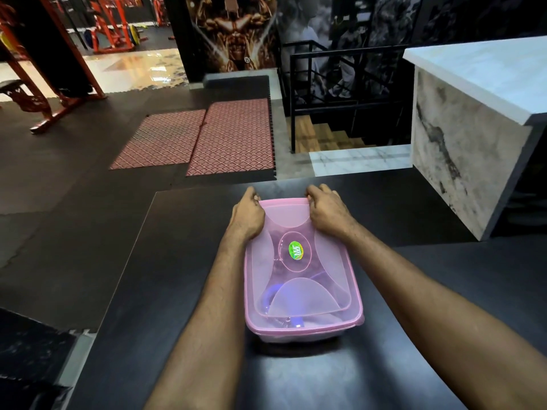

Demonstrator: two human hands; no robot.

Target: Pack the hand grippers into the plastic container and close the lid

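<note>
A clear plastic container [296, 335] stands on the black table [177, 291] in front of me. A translucent pink lid [299, 279] with a green sticker lies on top of it. Through the lid I see blue and purple shapes of hand grippers [273, 291] inside, blurred by the plastic. My left hand [247, 216] grips the lid's far left corner, fingers curled over the edge. My right hand [327, 213] grips the far right corner the same way. Both forearms run along the container's sides.
A marble counter [473, 113] rises at the right. Beyond the table's far edge lie red patterned mats [207, 137], a black stair railing [340, 93] and red gym frames [44, 84] at the far left.
</note>
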